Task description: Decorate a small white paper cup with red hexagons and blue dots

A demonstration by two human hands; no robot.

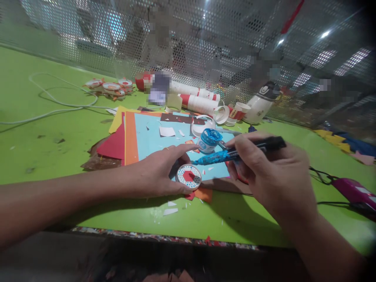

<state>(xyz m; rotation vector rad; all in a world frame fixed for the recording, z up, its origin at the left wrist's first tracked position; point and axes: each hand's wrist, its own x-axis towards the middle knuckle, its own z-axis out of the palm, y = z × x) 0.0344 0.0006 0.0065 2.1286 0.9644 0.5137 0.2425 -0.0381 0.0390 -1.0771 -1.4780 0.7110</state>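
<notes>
My left hand [164, 170] holds a small round white disc [189, 186] between thumb and fingers. On its face are a red hexagon in the middle and rows of blue dots around it. In my right hand [264, 168] is a black marker pen [258, 147], its front part smeared with blue paint. The blue tip points left, close to the upper edge of the disc; whether it touches, I cannot tell. Just behind the tip stands an open jar of blue paint [208, 145], with paint around its rim.
Light-blue paper sheets [149, 145] with scraps lie beneath my hands on the green table [102, 211]. Behind are stacked paper cups [199, 103], a white flask [261, 105] and several decorated discs [110, 88]. A magenta device with a cord [352, 192] lies right.
</notes>
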